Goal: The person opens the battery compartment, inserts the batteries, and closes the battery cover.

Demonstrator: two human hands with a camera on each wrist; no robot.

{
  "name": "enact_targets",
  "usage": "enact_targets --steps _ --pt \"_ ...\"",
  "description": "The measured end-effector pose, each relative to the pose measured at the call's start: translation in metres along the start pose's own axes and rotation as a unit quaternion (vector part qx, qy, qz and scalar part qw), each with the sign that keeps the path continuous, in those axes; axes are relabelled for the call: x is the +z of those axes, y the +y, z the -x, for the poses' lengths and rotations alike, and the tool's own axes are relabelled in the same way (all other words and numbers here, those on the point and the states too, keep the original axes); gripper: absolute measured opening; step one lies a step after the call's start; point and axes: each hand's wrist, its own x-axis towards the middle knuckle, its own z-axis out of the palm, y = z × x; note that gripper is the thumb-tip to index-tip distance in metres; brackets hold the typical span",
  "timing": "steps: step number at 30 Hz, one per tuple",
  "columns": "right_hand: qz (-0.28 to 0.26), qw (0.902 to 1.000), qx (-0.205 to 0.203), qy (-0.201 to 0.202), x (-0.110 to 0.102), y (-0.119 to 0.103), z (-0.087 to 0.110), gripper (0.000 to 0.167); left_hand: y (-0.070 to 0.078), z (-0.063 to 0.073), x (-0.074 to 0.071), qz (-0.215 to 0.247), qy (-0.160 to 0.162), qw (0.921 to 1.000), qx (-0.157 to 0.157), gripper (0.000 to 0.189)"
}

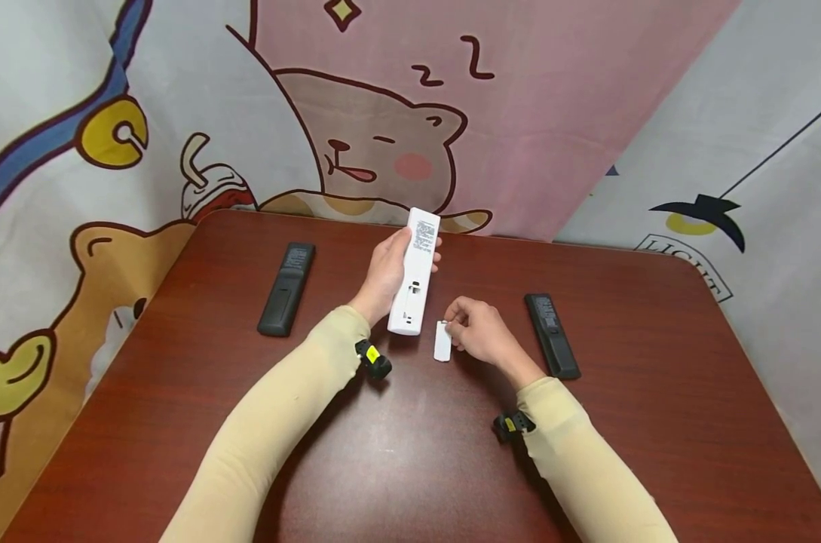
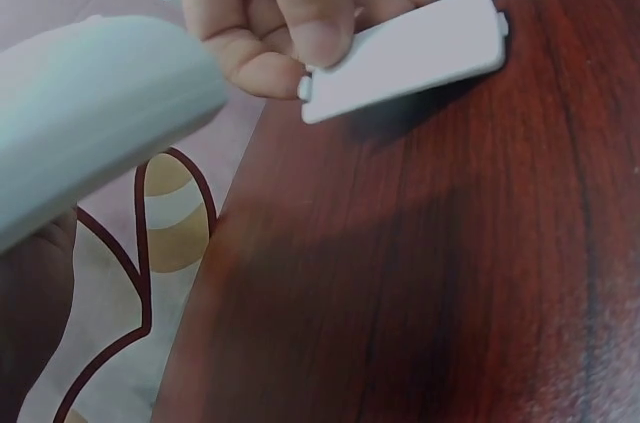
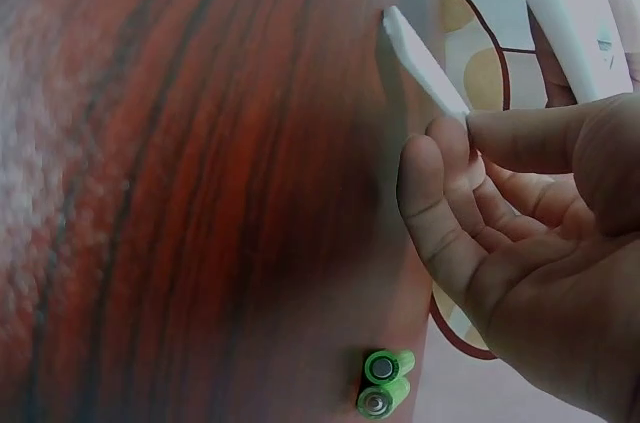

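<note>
My left hand [image 1: 383, 273] grips a white remote control [image 1: 418, 264], raised off the table with its back towards me and its battery slot uncovered. Between thumb and fingers, my right hand [image 1: 479, 330] pinches one end of a white battery cover [image 1: 442, 344], just to the right of the remote's lower end. The left wrist view shows the flat cover [image 2: 415, 55] with small tabs at its ends. Two green batteries [image 3: 383, 383] lie side by side near the right hand in the right wrist view; in the head view I cannot make them out.
On the brown table [image 1: 383, 467], a black remote control [image 1: 286, 290] lies to the left and another black remote [image 1: 552, 335] lies right of my right hand. A printed curtain [image 1: 519, 151] hangs behind the table's far edge.
</note>
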Motion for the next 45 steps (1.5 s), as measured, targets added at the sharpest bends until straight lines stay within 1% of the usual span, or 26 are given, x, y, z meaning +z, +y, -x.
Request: enact_targets --steps 4,10,16,21,31,39,45 --pt "0.014 0.9999 0.006 -0.001 -0.0003 -0.0001 -0.0002 0.004 0.0013 0.0 0.0008 0.011 -0.006 0.9999 0.001 0.046" --pt "0.042 0.9991 0.008 -0.001 0.0007 0.0006 -0.0002 0.004 0.0033 0.0013 0.0019 0.011 0.001 0.9999 0.004 0.045" --pt "0.09 0.9958 0.002 0.013 0.0015 0.0012 -0.0013 0.006 0.0028 0.0008 0.0015 0.011 -0.004 0.9999 0.01 0.045" --pt "0.116 0.9931 0.008 0.02 0.0024 -0.0008 -0.0009 0.009 0.0022 0.0009 0.0011 0.005 -0.003 1.0 0.005 0.045" --pt "0.127 0.9915 0.017 0.023 0.0025 -0.0019 0.0002 0.011 0.0016 0.0012 0.0011 -0.004 -0.004 1.0 0.005 0.045" --pt "0.125 0.9915 0.013 0.036 0.0025 0.0006 0.0023 0.012 0.0016 0.0025 0.0028 0.001 -0.004 1.0 0.003 0.045" --pt "0.12 0.9917 0.008 0.047 -0.0026 0.003 0.0051 0.011 0.0007 0.002 0.0033 0.005 -0.005 1.0 0.0 0.045"
